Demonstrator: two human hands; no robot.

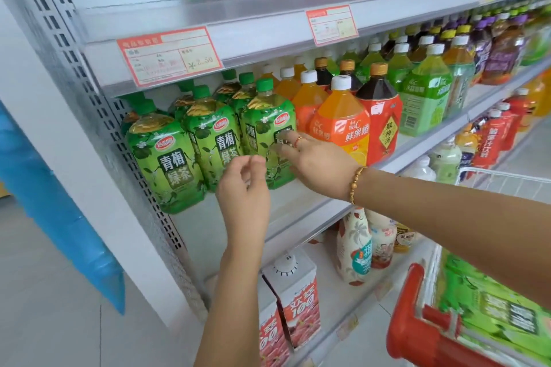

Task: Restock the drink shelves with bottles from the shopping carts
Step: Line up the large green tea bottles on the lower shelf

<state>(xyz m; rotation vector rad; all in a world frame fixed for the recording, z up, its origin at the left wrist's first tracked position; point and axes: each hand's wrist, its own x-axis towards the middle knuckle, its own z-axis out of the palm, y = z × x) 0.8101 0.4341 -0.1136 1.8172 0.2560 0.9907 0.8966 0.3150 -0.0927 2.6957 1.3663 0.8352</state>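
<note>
The green tea bottle (265,125) is standing at the front of the shelf (286,208), beside two more. My right hand (313,161) is pressing flat fingers on its label, straightening it, I think. My left hand (244,188) is hanging loose, holding nothing. Next I am probably needing another bottle from the cart (408,322).

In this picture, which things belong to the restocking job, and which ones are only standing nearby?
Belongs to the job: green tea bottle touched by the right hand; left hand, holding nothing; middle shelf; red-handled cart; green bottles in it.

Only nearby: orange juice bottles; price tag; red cartons below; blue object at left.
</note>
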